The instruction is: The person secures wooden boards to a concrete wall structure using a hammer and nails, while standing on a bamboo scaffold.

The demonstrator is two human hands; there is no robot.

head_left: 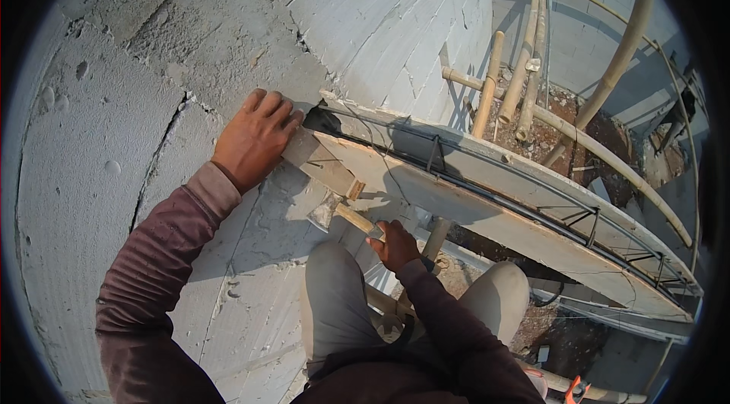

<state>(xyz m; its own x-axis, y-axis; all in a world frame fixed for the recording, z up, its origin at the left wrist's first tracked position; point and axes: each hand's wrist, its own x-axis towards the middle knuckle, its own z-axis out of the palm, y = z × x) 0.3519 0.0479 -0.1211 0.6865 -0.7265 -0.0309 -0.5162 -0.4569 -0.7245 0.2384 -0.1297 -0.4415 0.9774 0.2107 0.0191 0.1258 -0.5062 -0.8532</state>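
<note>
The left hand [257, 134] curls round a short board [323, 166], seemingly positioning it; the right hand [398, 247] grips a wooden-handled tool [351, 217]; any strike needs steadiness.

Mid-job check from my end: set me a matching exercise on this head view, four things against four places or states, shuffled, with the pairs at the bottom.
Things:
1. Left hand
2. Right hand
3. Dark rebar cage
4. Bamboo poles

Places or states:
A. Between two long panels
B. Closed around the tool's wooden handle
C. Toward the picture's upper right
D. At the upper end of the short board

Pairs: 1-D, 2-B, 3-A, 4-C
</note>
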